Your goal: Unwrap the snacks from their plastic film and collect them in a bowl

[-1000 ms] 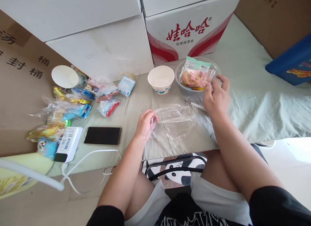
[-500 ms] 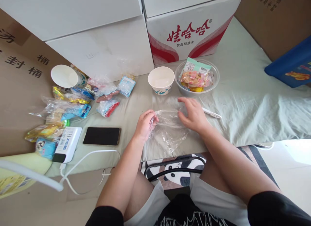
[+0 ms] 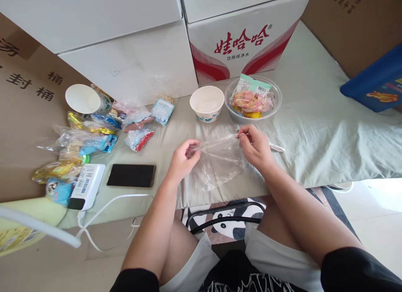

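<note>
A clear plastic bag [image 3: 220,160] is stretched between my two hands, just above the front of the cloth-covered surface. My left hand [image 3: 184,158] pinches its left edge between thumb and fingers. The fingers of my right hand [image 3: 253,144] are closed on the bag's upper right corner. Partly hidden behind the right hand lies a slim white object, perhaps a pen or cutter [image 3: 277,147]. Beyond the bag stand a white paper bowl [image 3: 207,104] with a blue pattern and a clear plastic bowl [image 3: 276,108] holding several packaged snacks [image 3: 251,95].
Several wrapped snacks [image 3: 94,126] and a tipped paper cup [image 3: 83,98] are heaped at left. A phone [image 3: 131,175] and a white power bank [image 3: 88,185] with a cable lie nearer. White cartons [image 3: 125,62] line the back; a blue container [image 3: 373,80] stands at right.
My right hand has closed from spread fingers onto the bag's corner. My left hand has shifted slightly left, and the bag is now pulled wider between them.
</note>
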The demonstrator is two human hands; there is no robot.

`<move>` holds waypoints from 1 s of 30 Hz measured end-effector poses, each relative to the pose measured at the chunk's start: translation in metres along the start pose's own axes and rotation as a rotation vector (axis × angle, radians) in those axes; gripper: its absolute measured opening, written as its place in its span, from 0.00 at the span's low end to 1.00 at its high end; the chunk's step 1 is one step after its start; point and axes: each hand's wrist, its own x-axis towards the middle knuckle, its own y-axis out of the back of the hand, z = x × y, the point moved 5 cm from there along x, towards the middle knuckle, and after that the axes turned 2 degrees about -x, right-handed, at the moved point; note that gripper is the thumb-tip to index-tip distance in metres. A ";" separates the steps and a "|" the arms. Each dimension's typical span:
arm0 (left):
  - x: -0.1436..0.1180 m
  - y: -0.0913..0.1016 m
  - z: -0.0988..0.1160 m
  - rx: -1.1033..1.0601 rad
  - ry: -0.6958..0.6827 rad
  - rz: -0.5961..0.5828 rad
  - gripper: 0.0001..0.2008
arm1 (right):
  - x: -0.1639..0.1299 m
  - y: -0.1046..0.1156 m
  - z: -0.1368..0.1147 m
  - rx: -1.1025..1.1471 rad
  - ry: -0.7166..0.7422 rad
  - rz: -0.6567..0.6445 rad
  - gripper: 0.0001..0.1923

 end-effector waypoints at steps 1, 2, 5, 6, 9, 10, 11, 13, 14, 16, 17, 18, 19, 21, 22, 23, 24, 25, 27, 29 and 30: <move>0.000 0.002 -0.001 0.005 -0.006 0.030 0.10 | 0.000 -0.001 0.000 -0.001 0.007 -0.025 0.05; 0.000 0.004 -0.001 -0.004 -0.013 0.048 0.08 | -0.001 -0.002 0.000 -0.011 0.028 -0.059 0.07; 0.002 0.009 -0.001 -0.080 -0.044 0.073 0.09 | -0.003 -0.008 -0.002 -0.065 0.128 -0.174 0.17; 0.003 0.011 0.000 -0.103 -0.052 0.080 0.09 | -0.003 -0.009 -0.002 -0.069 0.139 -0.193 0.17; 0.005 0.017 0.001 -0.156 -0.043 0.105 0.09 | -0.001 -0.006 0.003 0.059 0.058 -0.156 0.15; 0.005 0.018 0.002 -0.174 -0.030 0.112 0.08 | 0.000 -0.003 0.005 0.142 0.011 -0.128 0.15; 0.005 0.018 0.003 -0.189 -0.016 0.120 0.07 | 0.001 -0.002 0.007 0.231 -0.035 -0.103 0.16; 0.004 0.019 0.004 -0.216 0.026 0.137 0.07 | 0.002 0.001 0.010 0.404 -0.116 -0.072 0.19; 0.004 0.018 0.005 -0.236 0.054 0.144 0.07 | 0.002 0.002 0.012 0.473 -0.152 -0.066 0.21; 0.003 0.018 0.006 -0.305 0.114 0.156 0.07 | 0.001 0.001 0.015 0.552 -0.214 -0.079 0.26; 0.003 0.018 0.006 -0.353 0.140 0.162 0.08 | 0.001 0.000 0.016 0.561 -0.236 -0.097 0.28; 0.003 0.018 0.007 -0.405 0.161 0.167 0.09 | 0.000 -0.002 0.017 0.551 -0.250 -0.123 0.31; 0.003 0.019 0.007 -0.455 0.177 0.175 0.09 | -0.001 -0.004 0.018 0.530 -0.257 -0.159 0.33; 0.004 0.021 0.006 -0.530 0.197 0.197 0.10 | -0.003 -0.010 0.017 0.478 -0.262 -0.240 0.34; 0.004 0.022 0.006 -0.551 0.204 0.209 0.10 | -0.004 -0.011 0.017 0.457 -0.264 -0.266 0.33; 0.004 0.023 0.005 -0.557 0.210 0.218 0.10 | -0.004 -0.012 0.016 0.445 -0.269 -0.273 0.31; 0.004 0.024 0.004 -0.551 0.216 0.225 0.10 | -0.004 -0.011 0.015 0.449 -0.273 -0.260 0.29; 0.005 0.025 0.003 -0.532 0.219 0.231 0.10 | -0.003 -0.008 0.014 0.472 -0.274 -0.228 0.27; 0.005 0.026 0.001 -0.479 0.219 0.239 0.11 | -0.001 -0.002 0.011 0.575 -0.274 -0.145 0.26; 0.006 0.027 0.000 -0.442 0.216 0.248 0.12 | 0.000 0.003 0.010 0.706 -0.306 -0.128 0.24; 0.006 0.027 0.000 -0.437 0.215 0.256 0.12 | 0.000 0.003 0.009 0.762 -0.336 -0.162 0.22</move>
